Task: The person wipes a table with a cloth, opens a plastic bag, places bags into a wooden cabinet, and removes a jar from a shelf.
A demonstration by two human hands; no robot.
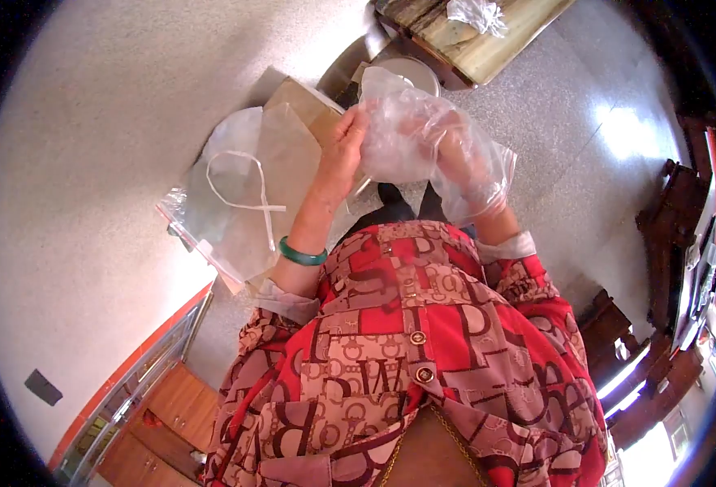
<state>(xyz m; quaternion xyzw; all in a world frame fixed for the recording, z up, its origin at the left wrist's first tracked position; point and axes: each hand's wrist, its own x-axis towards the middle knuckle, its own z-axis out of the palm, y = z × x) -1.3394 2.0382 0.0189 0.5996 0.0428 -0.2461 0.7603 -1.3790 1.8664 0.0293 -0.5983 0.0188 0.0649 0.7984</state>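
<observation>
"How is the clear bag (397, 150) held?"
"It is pinched by the left hand (345, 144), fingers nearly closed; the right hand (461, 161) is covered by it, finger opening unclear."
"Where, and how many?"
"One bag is held near the desk (459, 50); one white bundle (478, 15) is carried on the desk."

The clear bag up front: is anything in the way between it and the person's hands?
Nothing visible stands between them. The left hand grips the clear bag directly at its side. The right hand shows through the film, apparently inside the bag, with no other object seen in between.
</observation>
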